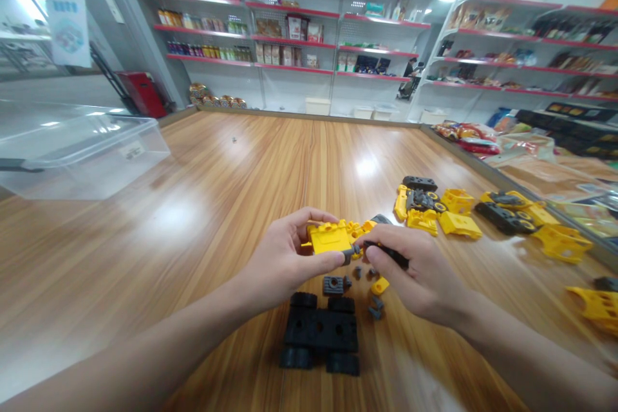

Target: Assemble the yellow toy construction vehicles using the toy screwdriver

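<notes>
My left hand (290, 257) is closed around a yellow plastic toy vehicle part (331, 239), thumb along its lower edge. A grey screw (356, 250) sticks out at the part's right end. In my closed right hand (420, 264) is a black screwdriver (389, 253), its tip hidden by my fingers and close to that screw. Below my hands, a black toy chassis (320, 329) with wheels lies on the table. Between the chassis and my hands are a ridged grey block (333, 285), a small yellow piece (380, 285) and several loose grey screws (375, 308).
On the wooden table (270, 167), yellow and black toy parts (420, 203) are grouped to the right, with more parts (535, 219) beyond them. A yellow piece (596, 309) lies at the right edge. A clear plastic bin (116, 148) stands left. Stocked shelves (294, 38) line the back.
</notes>
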Motion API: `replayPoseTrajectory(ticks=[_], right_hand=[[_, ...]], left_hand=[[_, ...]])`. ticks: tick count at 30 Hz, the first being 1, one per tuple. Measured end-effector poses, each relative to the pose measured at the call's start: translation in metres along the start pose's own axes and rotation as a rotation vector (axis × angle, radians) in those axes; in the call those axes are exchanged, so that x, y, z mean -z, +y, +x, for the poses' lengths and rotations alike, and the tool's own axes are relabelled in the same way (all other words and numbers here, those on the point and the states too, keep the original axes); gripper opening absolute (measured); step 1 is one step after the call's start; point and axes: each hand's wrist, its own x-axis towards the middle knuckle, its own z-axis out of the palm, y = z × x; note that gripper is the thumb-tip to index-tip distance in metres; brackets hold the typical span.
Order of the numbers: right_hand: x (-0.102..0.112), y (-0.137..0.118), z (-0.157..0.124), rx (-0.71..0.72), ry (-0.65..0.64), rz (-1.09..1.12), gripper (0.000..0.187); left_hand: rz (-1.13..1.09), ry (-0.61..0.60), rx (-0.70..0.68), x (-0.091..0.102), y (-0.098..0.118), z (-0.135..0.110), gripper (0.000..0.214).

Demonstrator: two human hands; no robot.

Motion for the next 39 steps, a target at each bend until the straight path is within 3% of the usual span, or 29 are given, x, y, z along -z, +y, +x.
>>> replayPoseTrajectory(ticks=[23, 32, 39], right_hand=[[-0.0006, 0.0028, -0.0021, 0.137, 0.02, -0.143, 0.017], [-0.0015, 0.0029, -0.0015, 0.165, 0.078, -0.141, 0.015], [-0.0032, 0.0076, -0.0018, 0.198, 0.071, -0.183, 0.018]], left_hand=[[0.016, -0.006, 0.026, -0.0006, -0.0021, 0.0008, 0.043], [-0.117, -0.022, 0.155, -0.0009, 0.0004, 0.0014, 0.047], [-0.121, -0.045, 0.167, -0.0005, -0.0003, 0.0019, 0.047]])
